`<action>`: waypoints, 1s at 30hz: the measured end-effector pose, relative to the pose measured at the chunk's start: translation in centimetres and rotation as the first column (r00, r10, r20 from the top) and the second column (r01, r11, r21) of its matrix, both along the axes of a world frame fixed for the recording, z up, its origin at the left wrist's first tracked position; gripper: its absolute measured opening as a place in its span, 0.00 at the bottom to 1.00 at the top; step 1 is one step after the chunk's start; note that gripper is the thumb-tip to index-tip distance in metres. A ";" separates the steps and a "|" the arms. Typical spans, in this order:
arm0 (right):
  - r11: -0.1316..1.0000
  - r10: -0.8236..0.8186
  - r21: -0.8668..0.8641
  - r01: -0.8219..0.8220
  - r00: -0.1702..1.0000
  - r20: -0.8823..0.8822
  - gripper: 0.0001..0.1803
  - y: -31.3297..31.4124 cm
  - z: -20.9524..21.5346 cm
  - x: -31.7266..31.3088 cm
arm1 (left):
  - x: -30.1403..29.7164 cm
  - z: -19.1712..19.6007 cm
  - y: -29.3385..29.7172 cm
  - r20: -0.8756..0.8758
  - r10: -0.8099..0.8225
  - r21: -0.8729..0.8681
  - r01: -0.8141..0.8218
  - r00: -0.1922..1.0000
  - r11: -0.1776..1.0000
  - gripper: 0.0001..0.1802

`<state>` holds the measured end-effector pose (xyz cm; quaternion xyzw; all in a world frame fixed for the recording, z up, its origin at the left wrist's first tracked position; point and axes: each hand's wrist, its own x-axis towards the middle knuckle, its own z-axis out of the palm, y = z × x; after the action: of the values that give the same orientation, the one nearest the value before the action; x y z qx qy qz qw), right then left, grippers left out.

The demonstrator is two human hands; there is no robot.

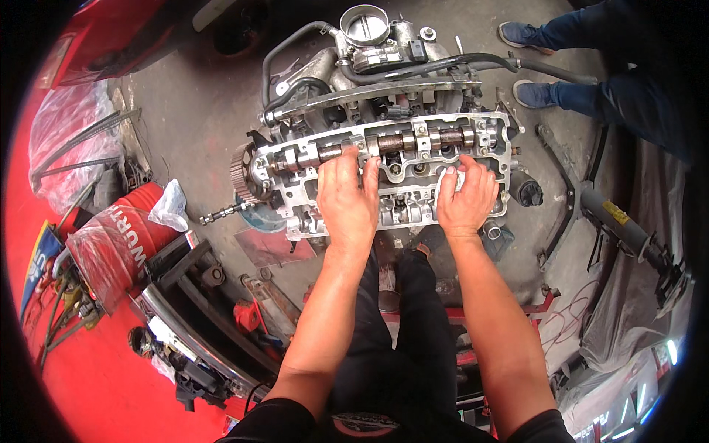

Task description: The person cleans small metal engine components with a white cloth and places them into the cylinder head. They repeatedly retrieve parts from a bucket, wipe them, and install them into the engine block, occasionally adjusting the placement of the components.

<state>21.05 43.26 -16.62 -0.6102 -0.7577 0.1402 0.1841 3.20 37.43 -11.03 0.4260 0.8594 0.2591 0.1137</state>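
Note:
A silvery cylinder head (297, 196) stands in front of me, with its valve side uncovered and a camshaft (391, 142) along the far side. A toothed pulley (244, 174) sits at its left end. My left hand (346, 198) rests on the head with its fingers stretched onto the camshaft and the thumb apart. Farther right, my right hand (468, 204) is closed on a white cloth (445, 179) against the head's near half. The fingers hide most of the cloth. Behind the head lies the intake manifold with a round throttle body (365, 26).
A loose camshaft (220, 215) extends left beside a blue container (262, 217). Left stands a red drum (122, 230) with plastic over it. Another person's shoes (533, 94) are at the far right. A grey metal stand (611, 213) is on the right.

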 end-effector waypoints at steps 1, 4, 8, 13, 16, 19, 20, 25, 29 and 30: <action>1.000 0.001 0.002 -0.001 1.000 0.003 0.16 0.0 -0.1 0.1 | -0.1 -0.1 0.1 -0.024 -0.015 0.014 0.016 1.000 1.000 0.18; 1.000 -0.001 -0.009 0.002 1.000 0.008 0.16 -0.2 0.1 -0.1 | -0.3 -0.1 0.1 -0.071 -0.056 0.023 0.057 0.996 0.998 0.20; 1.000 0.000 0.004 -0.001 1.000 0.009 0.16 -0.1 0.0 -0.1 | -0.4 0.6 0.0 -0.048 -0.096 -0.029 0.095 0.994 0.995 0.25; 0.999 0.007 0.048 -0.007 1.000 0.005 0.15 0.0 -0.2 0.1 | -0.5 1.3 -0.5 -0.047 -0.131 -0.094 0.126 0.990 0.988 0.28; 0.998 0.009 0.056 -0.008 1.000 -0.006 0.16 0.1 -0.1 0.0 | -0.9 0.6 -0.8 -0.041 -0.158 -0.069 0.155 0.987 0.986 0.29; 0.998 0.006 0.056 -0.005 1.000 -0.016 0.16 -0.1 -0.3 0.0 | -1.4 -0.4 -1.3 -0.096 -0.216 -0.002 0.216 0.972 0.976 0.30; 0.999 0.004 0.053 -0.003 1.000 -0.019 0.16 0.0 -0.2 -0.2 | -1.6 -0.5 -1.2 -0.111 -0.219 0.020 0.223 0.969 0.975 0.30; 0.999 0.005 0.048 -0.004 1.000 -0.012 0.16 -0.1 -0.2 -0.2 | -2.6 -0.2 -1.7 -0.023 -0.194 0.045 0.195 0.981 0.980 0.28; 0.999 -0.002 0.050 0.003 1.000 -0.019 0.16 -0.1 -0.2 -0.1 | -3.6 0.9 -2.3 0.223 -0.059 0.120 0.033 0.973 0.992 0.28; 0.999 -0.004 0.047 0.006 1.000 -0.023 0.16 -0.1 -0.2 0.0 | -4.0 1.0 -2.5 0.256 -0.035 0.139 -0.001 0.966 0.990 0.29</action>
<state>21.01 43.19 -16.82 -0.6059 -0.7571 0.1286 0.2075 -0.75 34.93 -9.99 0.4027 0.8138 0.3699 0.1969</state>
